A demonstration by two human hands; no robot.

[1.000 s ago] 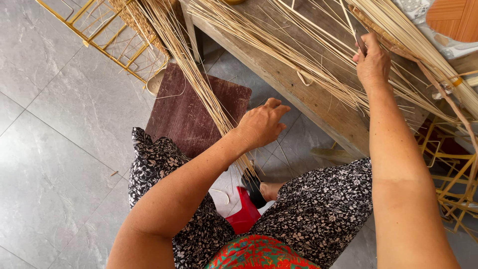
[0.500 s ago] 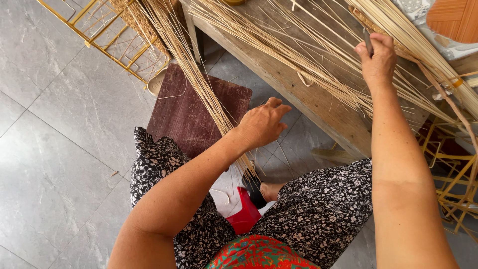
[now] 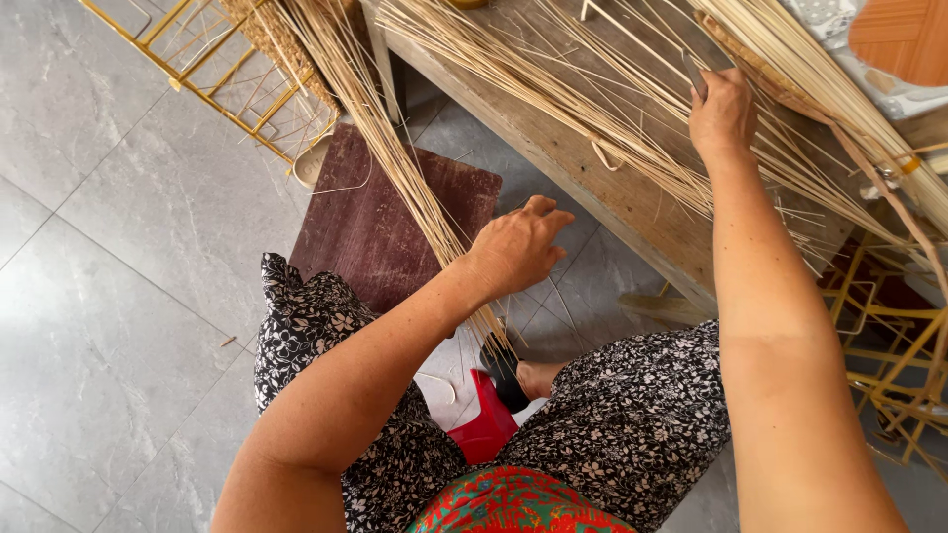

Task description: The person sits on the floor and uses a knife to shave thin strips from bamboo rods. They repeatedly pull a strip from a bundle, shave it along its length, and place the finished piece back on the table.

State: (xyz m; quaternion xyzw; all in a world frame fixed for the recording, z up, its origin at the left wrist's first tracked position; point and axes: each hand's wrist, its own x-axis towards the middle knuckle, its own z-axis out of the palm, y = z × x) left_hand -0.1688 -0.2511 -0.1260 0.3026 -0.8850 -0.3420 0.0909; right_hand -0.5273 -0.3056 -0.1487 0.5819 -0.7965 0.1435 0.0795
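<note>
My left hand [image 3: 515, 247] grips a long bundle of pale reed strands [image 3: 380, 138] that slants from the upper left down between my knees. My right hand [image 3: 723, 114] reaches out over the wooden table [image 3: 592, 188] and closes on thin reed strands [image 3: 553, 84] spread across its top, with a small dark tool tip showing above the fingers. More strands fan over the table toward the right. My lap is covered by a black floral skirt [image 3: 632, 424].
A dark red mat [image 3: 385, 212] lies on the grey tiled floor [image 3: 109, 266] under the bundle. Yellow metal frames stand at the upper left [image 3: 212, 69] and at the right [image 3: 889, 355]. A red object [image 3: 484, 424] sits between my knees.
My right hand has shifted slightly up and to the right along the strands on the table. My left hand stays on the bundle in the same place.
</note>
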